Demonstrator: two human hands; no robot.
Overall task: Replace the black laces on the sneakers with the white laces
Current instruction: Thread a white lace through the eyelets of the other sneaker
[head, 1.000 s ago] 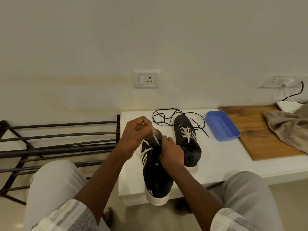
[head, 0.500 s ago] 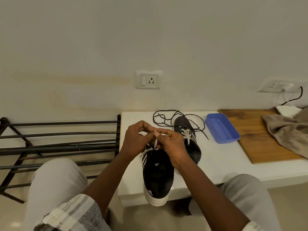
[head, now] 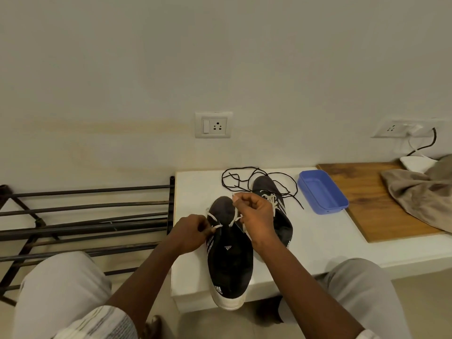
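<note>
A black sneaker point(head: 228, 260) with a white sole lies on the white bench point(head: 315, 238), heel toward me and jutting over the front edge. A white lace point(head: 213, 219) runs across its eyelets. My left hand point(head: 189, 233) pinches one end of this lace at the sneaker's left side. My right hand point(head: 254, 211) pinches the other end, lifted above the tongue. Behind my right hand lies the second black sneaker point(head: 281, 216), laced in white. Loose black laces point(head: 241, 178) lie tangled at the back of the bench.
A blue plastic tray point(head: 322, 194) sits right of the sneakers. Further right a wooden board point(head: 362, 192) carries a beige cloth point(head: 420, 192). A black metal rack point(head: 85, 216) stands left of the bench. Wall sockets are behind, and my knees flank the bench.
My hands, held together above the tongue before, have drawn apart: the left moved down to the sneaker's left side, the right rose toward the toe, pulling the white lace out.
</note>
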